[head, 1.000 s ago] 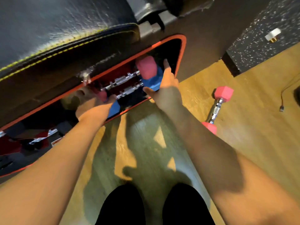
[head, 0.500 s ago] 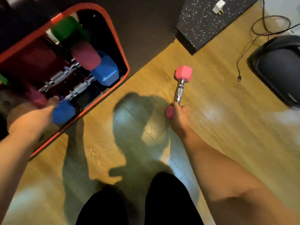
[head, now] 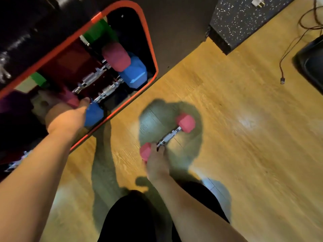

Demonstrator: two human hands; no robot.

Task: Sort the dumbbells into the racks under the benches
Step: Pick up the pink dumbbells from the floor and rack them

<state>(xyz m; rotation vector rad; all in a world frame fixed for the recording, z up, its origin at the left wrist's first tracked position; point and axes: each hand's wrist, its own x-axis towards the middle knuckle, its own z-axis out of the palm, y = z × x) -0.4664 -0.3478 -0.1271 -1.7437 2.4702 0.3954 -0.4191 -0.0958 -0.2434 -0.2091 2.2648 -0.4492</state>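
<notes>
A red-rimmed rack opens under the black bench at upper left. It holds a blue dumbbell, a pink dumbbell and a green one behind them. My left hand is at the rack's near end, thumb and fingers curled round the near head of the racked pink dumbbell. My right hand grips a second pink dumbbell by its near head and chrome handle, above the wooden floor. Its far head points up and right.
A black speckled mat lies at the upper right, with a small white plug on it. A thin cable trails across the floor beside a black object at the right edge. My dark-clad legs fill the bottom middle.
My right hand left the rack, reached the pink dumbbell on the floor, took hold of it and has swung it toward the rack. My left hand stayed at the rack's near end.
</notes>
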